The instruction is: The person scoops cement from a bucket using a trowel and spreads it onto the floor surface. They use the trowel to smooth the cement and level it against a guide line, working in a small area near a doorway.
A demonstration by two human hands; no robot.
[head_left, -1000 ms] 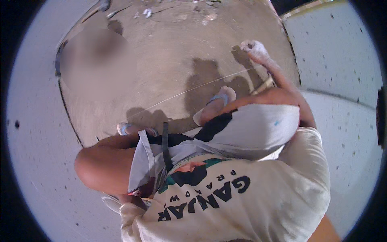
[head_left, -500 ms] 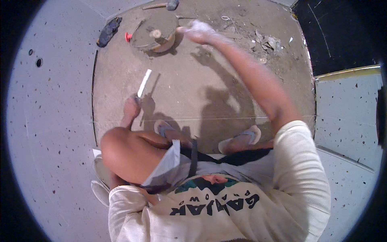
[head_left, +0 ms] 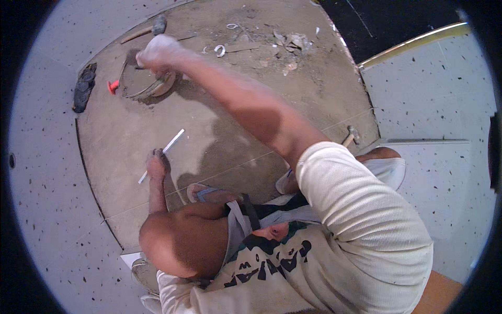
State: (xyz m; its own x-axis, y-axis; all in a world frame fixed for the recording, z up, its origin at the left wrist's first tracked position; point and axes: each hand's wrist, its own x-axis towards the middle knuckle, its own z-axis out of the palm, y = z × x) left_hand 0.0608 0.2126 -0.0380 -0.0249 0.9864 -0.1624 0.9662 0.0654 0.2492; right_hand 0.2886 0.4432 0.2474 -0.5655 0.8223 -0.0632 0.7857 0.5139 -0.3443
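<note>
Head view: two hammers (head_left: 159, 25) (head_left: 353, 134) were seen, one bowl (head_left: 162, 88) part-hidden by the right hand (head_left: 161, 52), grip indiscernible, one white strip (head_left: 174, 141) clasped by the left hand (head_left: 157, 165).

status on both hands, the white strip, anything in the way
Left hand holds white strip. Right hand over round basin, blurred, grip unclear. No obstruction visible between the hands.

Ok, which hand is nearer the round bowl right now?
Right. The right hand is at the round bowl, over its upper right part as seen; the left hand is well apart, closer to the body, holding a white strip.
</note>
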